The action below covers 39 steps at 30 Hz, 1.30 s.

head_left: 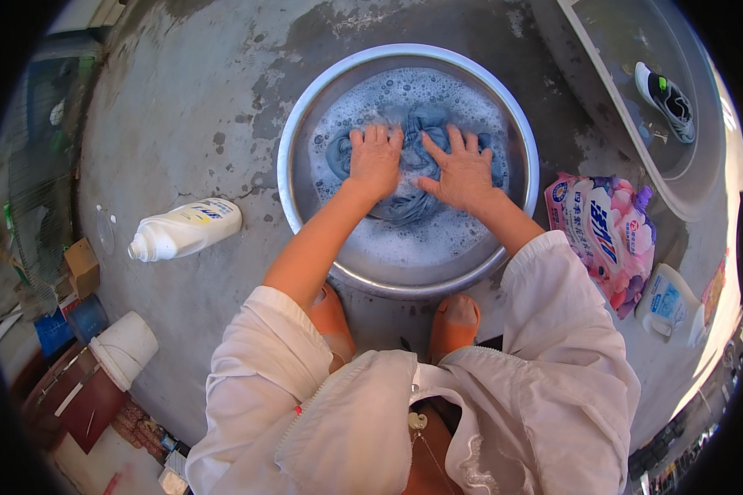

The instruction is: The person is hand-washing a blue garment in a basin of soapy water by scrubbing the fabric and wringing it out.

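A round metal basin [287, 165] holds sudsy water [437, 82] and a bundle of wet blue-grey cloth [417, 206]. My left hand [377, 161] lies on the left side of the bundle, fingers stretched forward and the thumb side toward the middle. On the right side of the cloth, my right hand [464, 169] presses down with its fingers spread. Neither hand is closed round the fabric. Parts of the cloth are sunk under the foam and cannot be made out.
A white bottle [188, 229] lies on the concrete floor to the left. At right are a pink floral detergent pouch [603, 239], another white bottle [667, 301], and a clear tub [627, 124] with a sneaker [667, 101]. A white bucket [125, 351] stands lower left. My feet are against the basin's near side.
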Available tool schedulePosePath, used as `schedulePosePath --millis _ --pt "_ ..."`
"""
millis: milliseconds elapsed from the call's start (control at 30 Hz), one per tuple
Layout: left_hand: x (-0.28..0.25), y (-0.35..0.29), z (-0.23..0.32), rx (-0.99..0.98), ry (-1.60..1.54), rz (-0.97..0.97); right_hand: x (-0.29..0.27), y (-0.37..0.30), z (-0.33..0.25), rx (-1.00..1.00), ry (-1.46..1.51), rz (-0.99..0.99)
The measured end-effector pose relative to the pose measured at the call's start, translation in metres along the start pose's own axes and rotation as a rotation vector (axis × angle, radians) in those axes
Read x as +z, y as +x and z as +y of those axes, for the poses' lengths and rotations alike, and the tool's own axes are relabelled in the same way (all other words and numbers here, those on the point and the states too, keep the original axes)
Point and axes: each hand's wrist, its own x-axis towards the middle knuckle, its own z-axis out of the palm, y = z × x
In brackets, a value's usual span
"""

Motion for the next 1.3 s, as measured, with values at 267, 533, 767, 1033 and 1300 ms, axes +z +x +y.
schedulePosePath --millis 267,533,767,1033,1300 --pt "-0.011 0.017 0.005 -0.080 0.053 -0.131 -0.025 0.019 -0.003 0.112 -0.018 -0.274" --pt "-0.022 -0.008 -0.002 -0.198 -0.303 0.114 -0.002 0.012 0.017 0.051 0.243 0.042" --pt "-0.043 -0.031 -0.005 -0.372 -0.546 0.154 -0.005 -0.002 0.008 -0.036 0.183 0.259" --pt "-0.073 -0.044 -0.009 -0.202 -1.094 0.379 0.003 -0.006 0.004 -0.155 0.101 0.479" --pt "-0.109 -0.044 -0.006 -0.375 -1.512 0.454 -0.035 -0.015 -0.016 -0.023 1.006 0.744"
